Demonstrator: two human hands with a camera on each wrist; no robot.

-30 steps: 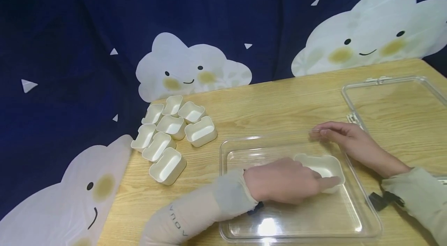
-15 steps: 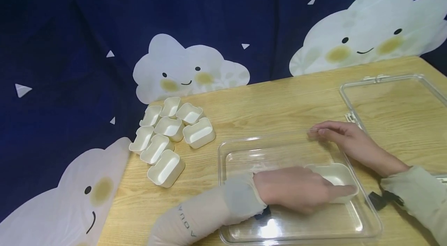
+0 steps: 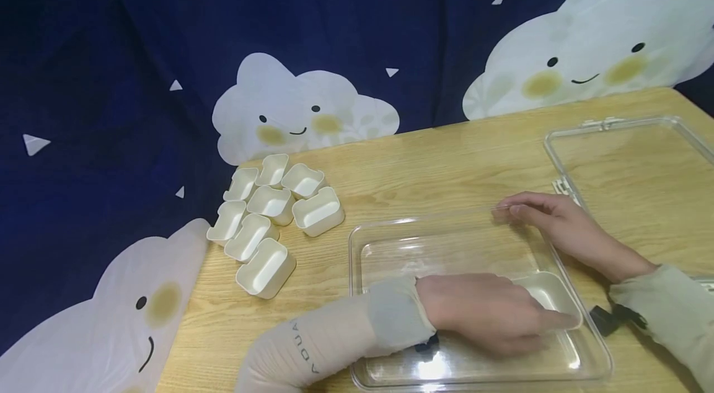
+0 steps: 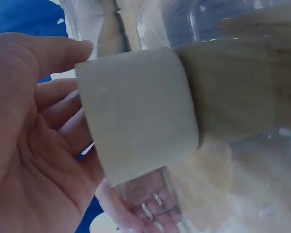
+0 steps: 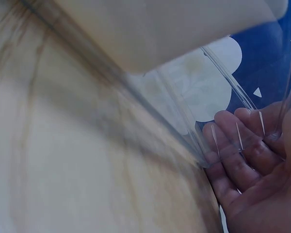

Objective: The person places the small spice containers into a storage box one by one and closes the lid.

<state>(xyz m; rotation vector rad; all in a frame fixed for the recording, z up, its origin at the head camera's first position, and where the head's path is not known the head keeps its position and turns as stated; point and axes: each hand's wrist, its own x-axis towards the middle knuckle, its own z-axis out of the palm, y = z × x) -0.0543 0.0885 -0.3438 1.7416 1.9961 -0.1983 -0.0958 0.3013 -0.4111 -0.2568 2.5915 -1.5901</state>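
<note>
My left hand [image 3: 491, 313] reaches into a large clear plastic box [image 3: 401, 221] and grips a small cream bin [image 3: 549, 291] by its rim. In the left wrist view, the thumb lies at one upper corner of this bin [image 4: 138, 116] and the other fingers are on its far side. The bin stands along the box's right wall, partly hidden behind the hand in the head view. My right hand [image 3: 558, 229] holds the box at its back right corner. From the right wrist, its curled fingers [image 5: 228, 141] show against the clear corner.
Several more cream bins [image 3: 268, 269] stand clustered on the wooden table [image 3: 424, 163] at the left. A clear lid with white clasps [image 3: 563, 187] lies at the right. Behind the table hangs a dark blue cloth [image 3: 424, 8] with smiling clouds.
My left hand has slid the cream bin to the right and toward the front, up to the box's right wall. My right hand has stayed at the back right corner.
</note>
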